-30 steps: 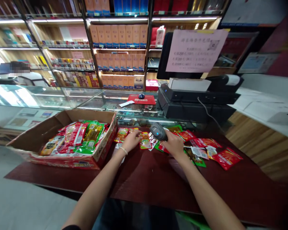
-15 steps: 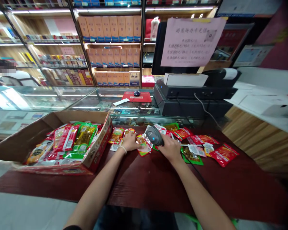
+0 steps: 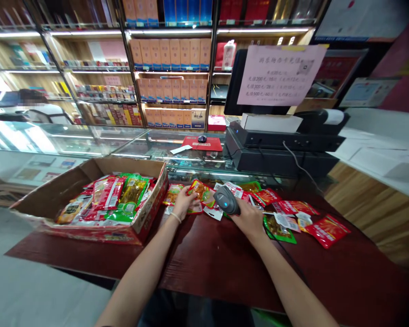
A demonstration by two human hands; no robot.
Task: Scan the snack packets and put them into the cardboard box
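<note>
Left hand: thumb and fingers pinched on the left edge of a red-edged packet.
Right hand: wrapped around the handle of a dark scanner.
Red-edged packet: between the left hand and the scanner, over the back part of the brown counter; whether it is fully lifted, I cannot tell.
Scanner: head tilted toward the packet, a small blue light on it.
Cord: crosses the counter at the right forearm.
Bracelet: pale, on the left wrist.
Cardboard box: at the counter's left, open-topped, with red, green and white packets inside.
Loose packets: one between the box and the left hand; others overlapping to the right, ending with a red one.
Glass case: behind the counter, bearing a mouse on a red mat.
Screen: behind the scanner, mostly covered by a pink sheet.
Person: far left, near the shelves.
</note>
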